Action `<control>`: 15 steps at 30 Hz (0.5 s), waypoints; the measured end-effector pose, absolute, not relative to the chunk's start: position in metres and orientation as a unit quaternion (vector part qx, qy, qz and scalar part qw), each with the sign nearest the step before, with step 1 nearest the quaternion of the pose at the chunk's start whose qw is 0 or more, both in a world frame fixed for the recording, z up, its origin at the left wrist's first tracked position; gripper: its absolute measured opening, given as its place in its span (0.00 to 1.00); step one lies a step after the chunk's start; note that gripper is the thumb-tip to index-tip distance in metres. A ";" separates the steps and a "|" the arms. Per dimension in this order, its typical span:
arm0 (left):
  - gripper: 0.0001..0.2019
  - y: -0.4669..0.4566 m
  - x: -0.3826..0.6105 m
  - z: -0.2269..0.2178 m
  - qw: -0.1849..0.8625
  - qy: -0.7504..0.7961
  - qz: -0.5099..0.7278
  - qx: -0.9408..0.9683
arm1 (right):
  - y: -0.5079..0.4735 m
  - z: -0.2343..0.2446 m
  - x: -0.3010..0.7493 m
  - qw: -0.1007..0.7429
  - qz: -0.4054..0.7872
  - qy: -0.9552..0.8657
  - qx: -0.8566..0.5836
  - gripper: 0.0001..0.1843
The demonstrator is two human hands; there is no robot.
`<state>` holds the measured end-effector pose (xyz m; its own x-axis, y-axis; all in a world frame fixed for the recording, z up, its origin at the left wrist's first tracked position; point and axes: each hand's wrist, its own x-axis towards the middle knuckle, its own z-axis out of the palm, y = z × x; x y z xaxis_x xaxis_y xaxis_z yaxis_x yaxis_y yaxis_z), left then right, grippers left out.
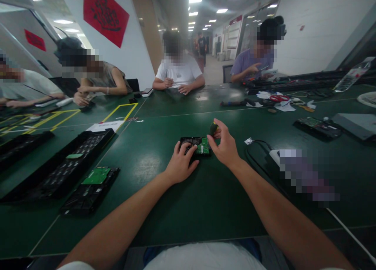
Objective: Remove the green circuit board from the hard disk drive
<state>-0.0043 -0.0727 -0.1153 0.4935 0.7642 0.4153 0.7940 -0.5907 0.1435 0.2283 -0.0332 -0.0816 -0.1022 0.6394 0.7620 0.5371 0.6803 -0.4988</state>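
A black hard drive [202, 146] with a green circuit board lies on the green table in front of me. My left hand [183, 162] grips it from the left, fingers over its top and thumb along the near edge. At its right end, my right hand [225, 144] is closed around the dark and yellow handle of a screwdriver [214, 128], held roughly upright. The screwdriver's tip is hidden, so I cannot tell whether it touches the drive.
Left of me are another hard drive [94, 188] and a long black tray [67, 164]. A cable [258, 142] and a blurred-out device [302, 174] lie at right. Farther right sit another drive [317, 128] and a grey box [357, 125]. Several people sit across the table.
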 end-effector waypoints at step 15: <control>0.30 -0.072 -0.005 -0.118 0.041 -0.446 -0.223 -0.866 | -0.032 -0.083 0.228 0.544 0.039 -0.737 -0.400 0.37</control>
<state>-0.0049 -0.0717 -0.1178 0.5036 0.7536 0.4226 0.7899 -0.5997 0.1281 0.2282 -0.0317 -0.0829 -0.0882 0.6316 0.7703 0.5467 0.6771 -0.4926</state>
